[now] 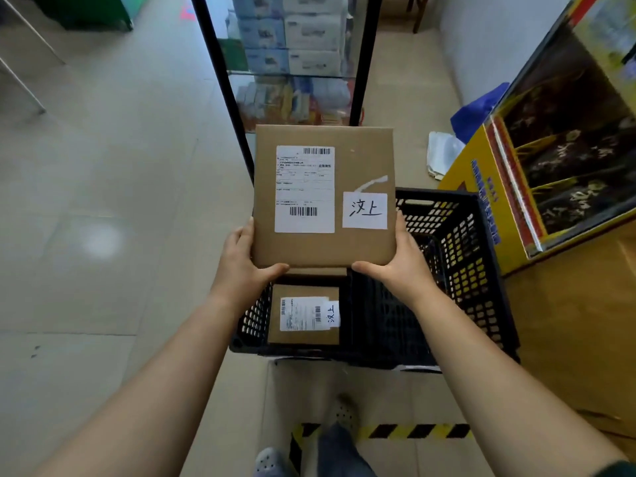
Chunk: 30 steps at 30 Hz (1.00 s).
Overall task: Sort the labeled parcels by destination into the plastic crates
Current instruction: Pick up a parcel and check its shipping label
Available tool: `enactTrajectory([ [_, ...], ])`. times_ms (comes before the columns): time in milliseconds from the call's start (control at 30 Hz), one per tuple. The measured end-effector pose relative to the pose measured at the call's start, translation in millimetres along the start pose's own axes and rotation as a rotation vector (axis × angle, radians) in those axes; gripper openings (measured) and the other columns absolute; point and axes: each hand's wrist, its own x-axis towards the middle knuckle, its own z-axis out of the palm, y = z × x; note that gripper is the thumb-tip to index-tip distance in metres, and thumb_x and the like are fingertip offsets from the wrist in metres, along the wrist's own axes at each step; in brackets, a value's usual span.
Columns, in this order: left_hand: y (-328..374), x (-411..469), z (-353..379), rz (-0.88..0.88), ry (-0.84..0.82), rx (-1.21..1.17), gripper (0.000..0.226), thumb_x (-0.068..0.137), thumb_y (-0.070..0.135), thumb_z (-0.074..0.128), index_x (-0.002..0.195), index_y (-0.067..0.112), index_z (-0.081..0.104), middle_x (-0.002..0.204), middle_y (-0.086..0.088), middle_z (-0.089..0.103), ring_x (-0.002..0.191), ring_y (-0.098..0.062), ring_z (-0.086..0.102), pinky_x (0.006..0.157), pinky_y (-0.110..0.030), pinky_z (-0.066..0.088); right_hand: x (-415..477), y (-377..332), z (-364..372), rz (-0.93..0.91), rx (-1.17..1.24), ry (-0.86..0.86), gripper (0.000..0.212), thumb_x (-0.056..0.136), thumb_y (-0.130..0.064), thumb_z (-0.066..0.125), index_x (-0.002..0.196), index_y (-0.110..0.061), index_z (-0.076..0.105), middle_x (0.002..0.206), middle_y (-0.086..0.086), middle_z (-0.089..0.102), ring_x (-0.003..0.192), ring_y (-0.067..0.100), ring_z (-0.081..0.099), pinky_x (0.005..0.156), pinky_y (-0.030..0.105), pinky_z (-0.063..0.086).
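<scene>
1. Pale floor tiles (103, 201) fill the left side of the room, with thin metal legs (20, 80) standing at the far left edge.
2. Straight ahead rises a black-framed glass display cabinet (220, 74), its shelves stacked with boxed goods.
3. The left hand (241, 263) grips the near left corner of a flat cardboard parcel (361, 160). Its thumb lies along the near edge and its fingers (246, 232) are wrapped up the left side.
4. That parcel is held in the air, face up, in front of the cabinet and over the far part of the crates below. It bears a printed shipping label (304, 189) with barcodes, and to the right of that a white slip (364, 210) with handwritten characters.
5. On the floor beneath sits a black perforated plastic crate (253, 321). A smaller cardboard parcel (303, 290) lies flat inside it, carrying its own label and a similar handwritten slip.
6. The right hand (399, 266) grips the near right corner of the held parcel in the same way, thumb along the near edge, fingers (401, 228) up the right side.
7. A second, taller black crate (461, 256) stands touching the first on its right. Its inside is too dark to read.
8. Nearer the person, yellow-and-black hazard tape (413, 431) crosses the floor beside a grey perforated shoe (342, 413).
9. At the right, a yellow printed carton (481, 187) leans just beside the taller crate, with a blue bag (478, 111) and white wrapping (442, 153) behind it.
</scene>
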Motion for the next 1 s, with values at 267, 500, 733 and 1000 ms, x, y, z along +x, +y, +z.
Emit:
enactTrajectory([
  [267,-40,31,21,-0.093,-0.042,0.042,0.103,0.071,0.026,0.087,0.154,0.024,0.027,0.133,-0.002,0.041,0.124,-0.018,0.044,0.11,-0.038,0.04,44,24,41,0.082,-0.051,-0.044,0.13,0.065,-0.046,0.089,0.159,-0.034,0.0,0.153,-0.003,0.036,0.137,0.016,0.039,0.117,0.042,0.034],
  [500,-92,60,44,-0.157,-0.145,0.063,0.103,0.071,0.032,0.086,0.154,0.02,0.027,0.137,-0.001,0.046,0.126,-0.017,0.045,0.11,-0.037,0.039,70,49,79,0.181,-0.104,-0.061,0.127,0.069,-0.043,0.088,0.16,-0.027,0.001,0.153,-0.004,0.028,0.137,0.016,0.035,0.114,0.034,0.03],
  [733,-133,79,60,-0.224,-0.233,-0.01,0.099,0.07,0.022,0.088,0.152,0.029,0.033,0.133,0.014,0.053,0.115,-0.007,0.054,0.093,-0.015,0.043,82,78,119,0.268,-0.105,-0.088,0.121,0.074,-0.042,0.085,0.16,-0.031,0.0,0.149,-0.003,0.035,0.13,0.012,0.039,0.104,0.027,0.032],
  [1000,-151,92,92,-0.246,-0.21,0.009,0.092,0.073,0.017,0.085,0.151,0.027,0.036,0.133,0.007,0.056,0.118,-0.012,0.052,0.101,-0.026,0.042,105,109,143,0.252,-0.07,-0.079,0.113,0.078,-0.034,0.084,0.158,-0.038,0.004,0.152,-0.007,0.033,0.123,0.004,0.035,0.1,0.023,0.03],
])
